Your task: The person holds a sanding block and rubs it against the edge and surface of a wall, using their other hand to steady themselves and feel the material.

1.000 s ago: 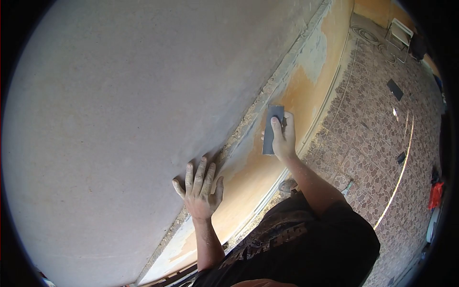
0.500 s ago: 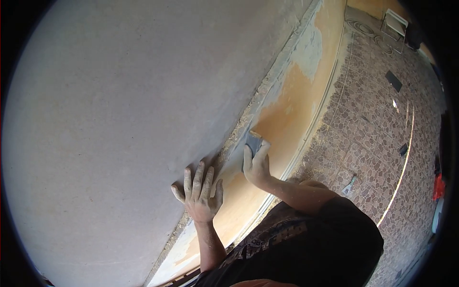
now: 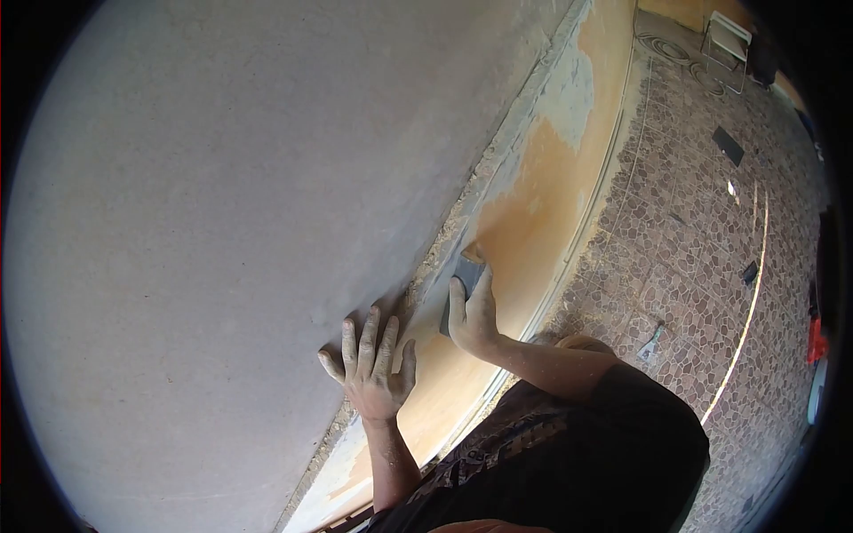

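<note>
My left hand (image 3: 375, 377) lies flat with fingers spread on the grey wall surface (image 3: 222, 222), its base by the rough ledge edge. It holds nothing. My right hand (image 3: 474, 322) is wrapped round a sanding block (image 3: 466, 274), a dark grey sheet around a tan core. The block rests against the lower orange-and-white patched wall strip (image 3: 524, 213), just below the crumbly ledge (image 3: 449, 233). My fingers hide part of the block. Pale dust coats both hands.
The stone-patterned floor (image 3: 684, 258) runs along the right. On it lie a putty knife (image 3: 651, 345), a dark flat sheet (image 3: 728, 147) and a small dark piece (image 3: 750, 272). A folding chair (image 3: 729, 43) and a coiled hose (image 3: 665, 48) are at the far end.
My right hand has slid a little down and left along the wall strip with the sanding block, and more of the block's tan end shows. My left hand stays in place.
</note>
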Action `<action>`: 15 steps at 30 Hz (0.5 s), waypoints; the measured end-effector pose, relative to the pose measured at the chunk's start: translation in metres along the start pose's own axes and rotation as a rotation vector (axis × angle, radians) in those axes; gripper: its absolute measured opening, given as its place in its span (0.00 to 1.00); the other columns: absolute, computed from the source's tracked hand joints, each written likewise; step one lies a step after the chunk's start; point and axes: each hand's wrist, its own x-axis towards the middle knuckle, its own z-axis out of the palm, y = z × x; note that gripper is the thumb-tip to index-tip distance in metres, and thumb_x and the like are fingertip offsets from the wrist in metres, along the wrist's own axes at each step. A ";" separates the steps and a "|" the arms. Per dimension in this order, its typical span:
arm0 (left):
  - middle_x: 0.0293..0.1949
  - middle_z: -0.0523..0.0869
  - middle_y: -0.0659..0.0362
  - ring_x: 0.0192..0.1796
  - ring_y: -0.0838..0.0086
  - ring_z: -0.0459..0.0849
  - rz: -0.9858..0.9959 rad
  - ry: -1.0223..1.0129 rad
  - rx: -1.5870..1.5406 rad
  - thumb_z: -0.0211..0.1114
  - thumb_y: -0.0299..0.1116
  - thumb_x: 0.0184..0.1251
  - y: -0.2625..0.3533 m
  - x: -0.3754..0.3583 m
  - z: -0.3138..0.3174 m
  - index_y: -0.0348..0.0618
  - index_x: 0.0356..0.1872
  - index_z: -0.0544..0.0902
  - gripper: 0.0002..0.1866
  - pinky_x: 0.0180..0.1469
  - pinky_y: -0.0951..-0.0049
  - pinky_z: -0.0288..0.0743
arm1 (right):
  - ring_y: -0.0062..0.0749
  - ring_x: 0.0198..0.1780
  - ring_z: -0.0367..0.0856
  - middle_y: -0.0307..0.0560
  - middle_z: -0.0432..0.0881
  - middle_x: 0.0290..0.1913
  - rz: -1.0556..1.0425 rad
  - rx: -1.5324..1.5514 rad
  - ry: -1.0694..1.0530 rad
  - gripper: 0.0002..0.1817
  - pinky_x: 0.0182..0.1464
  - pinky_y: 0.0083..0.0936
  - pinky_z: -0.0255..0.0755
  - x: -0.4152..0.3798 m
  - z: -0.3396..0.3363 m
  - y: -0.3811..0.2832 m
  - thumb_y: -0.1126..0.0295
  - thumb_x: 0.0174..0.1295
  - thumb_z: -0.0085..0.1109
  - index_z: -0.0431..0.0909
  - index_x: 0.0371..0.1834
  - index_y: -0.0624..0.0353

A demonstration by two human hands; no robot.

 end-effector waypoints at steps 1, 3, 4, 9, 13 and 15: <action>0.70 0.78 0.72 0.81 0.67 0.61 -0.009 -0.015 -0.005 0.73 0.47 0.62 0.000 -0.002 -0.001 0.66 0.59 0.86 0.22 0.82 0.46 0.25 | 0.64 0.71 0.68 0.79 0.61 0.71 0.006 0.000 -0.002 0.34 0.72 0.43 0.62 0.015 -0.003 -0.004 0.72 0.76 0.47 0.44 0.76 0.81; 0.70 0.78 0.72 0.81 0.67 0.61 -0.018 -0.034 -0.005 0.73 0.47 0.62 0.000 -0.004 -0.003 0.66 0.59 0.86 0.22 0.82 0.46 0.25 | 0.66 0.71 0.68 0.79 0.61 0.71 -0.025 -0.069 0.070 0.35 0.73 0.44 0.62 0.057 -0.014 -0.015 0.75 0.75 0.47 0.43 0.77 0.81; 0.70 0.78 0.72 0.81 0.67 0.62 -0.021 -0.028 -0.013 0.73 0.47 0.62 0.001 -0.003 -0.002 0.66 0.59 0.86 0.22 0.82 0.46 0.25 | 0.66 0.71 0.68 0.79 0.61 0.71 -0.019 -0.074 0.063 0.35 0.73 0.44 0.62 0.059 -0.013 -0.012 0.75 0.75 0.47 0.43 0.77 0.81; 0.70 0.79 0.70 0.80 0.66 0.64 0.016 0.006 -0.036 0.73 0.47 0.63 0.000 0.002 -0.002 0.66 0.59 0.86 0.22 0.82 0.45 0.25 | 0.68 0.72 0.68 0.81 0.60 0.72 -0.059 -0.063 -0.011 0.37 0.71 0.45 0.65 0.005 -0.005 -0.006 0.70 0.75 0.49 0.42 0.78 0.78; 0.70 0.79 0.69 0.79 0.65 0.66 0.043 -0.017 -0.114 0.73 0.46 0.63 -0.005 -0.003 -0.003 0.65 0.58 0.86 0.21 0.81 0.44 0.25 | 0.66 0.66 0.74 0.80 0.63 0.70 0.004 0.017 0.060 0.36 0.66 0.43 0.70 0.028 -0.003 -0.006 0.69 0.76 0.48 0.44 0.78 0.77; 0.70 0.79 0.67 0.80 0.62 0.64 0.043 -0.042 -0.119 0.73 0.45 0.63 -0.007 -0.005 -0.004 0.64 0.58 0.87 0.21 0.81 0.42 0.25 | 0.65 0.65 0.74 0.79 0.64 0.70 0.149 0.130 0.015 0.35 0.66 0.44 0.70 0.075 -0.014 -0.020 0.69 0.76 0.48 0.45 0.77 0.78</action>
